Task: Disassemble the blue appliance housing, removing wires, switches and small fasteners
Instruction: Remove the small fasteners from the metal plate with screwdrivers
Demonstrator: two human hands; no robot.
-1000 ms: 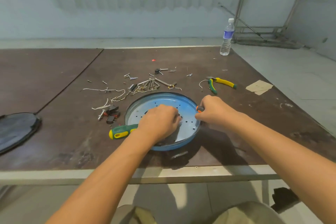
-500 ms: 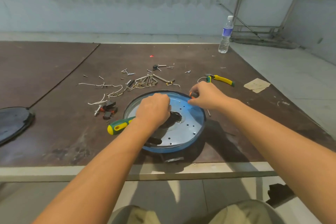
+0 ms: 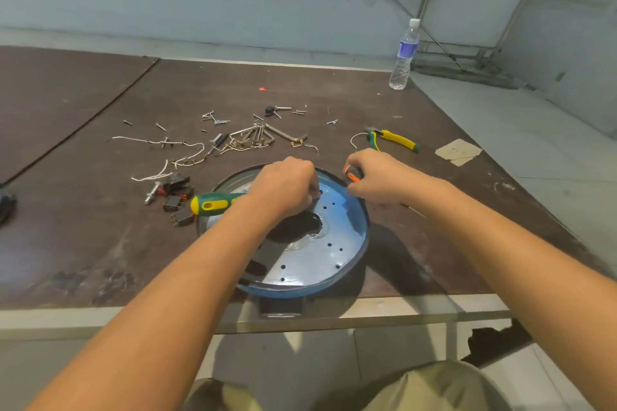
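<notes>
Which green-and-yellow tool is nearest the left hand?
The screwdriver, its handle beside the left hand at the blue housing rim. The pliers lie farther back, beyond the right hand gripping an orange-handled tool.

Head cam, fwd-down, close over table (image 3: 100,243)

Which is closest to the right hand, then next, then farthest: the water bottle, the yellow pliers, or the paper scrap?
1. yellow pliers, just behind the right hand.
2. paper scrap, farther off to the right.
3. water bottle, far back on the right.
</notes>
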